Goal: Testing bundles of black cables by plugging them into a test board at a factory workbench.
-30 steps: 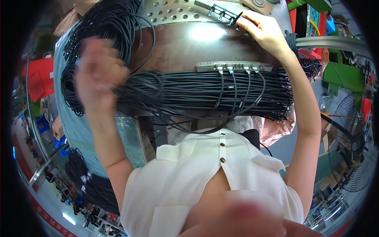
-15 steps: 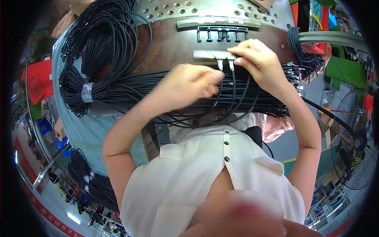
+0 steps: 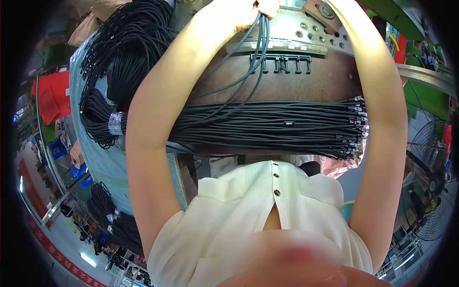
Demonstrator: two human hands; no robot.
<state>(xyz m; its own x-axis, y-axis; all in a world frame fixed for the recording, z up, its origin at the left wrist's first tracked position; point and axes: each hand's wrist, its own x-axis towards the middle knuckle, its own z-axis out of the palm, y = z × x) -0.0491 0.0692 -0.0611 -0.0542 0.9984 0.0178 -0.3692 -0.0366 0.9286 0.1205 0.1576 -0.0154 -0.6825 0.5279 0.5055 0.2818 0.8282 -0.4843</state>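
My left hand (image 3: 245,13) is raised at the top edge, closed around several thin black cables (image 3: 262,40). These run down from it toward the big bundle; their upper ends are hidden by the hand or cut off by the edge. Of my right arm (image 3: 377,81) the forearm shows, reaching up to the top edge, with the hand itself beyond it. Below, a wide bundle of black cables (image 3: 248,122) lies across the brown board, small metal-tipped connectors (image 3: 356,129) at its right end. A black comb-like plastic piece (image 3: 282,63) lies beside a metal rail (image 3: 287,47).
A perforated metal plate (image 3: 306,31) spans the far side, with a brown block (image 3: 322,13) on it. Coiled black cables (image 3: 126,52) are heaped at the left, bound by clear wrap (image 3: 115,123). At the right stands a fan (image 3: 432,186). Someone else's hand (image 3: 76,155) shows far left.
Both arms have reached up and away from the bundle. My left hand now holds cables high up. The small metal bar with two plugged cables has left the board.
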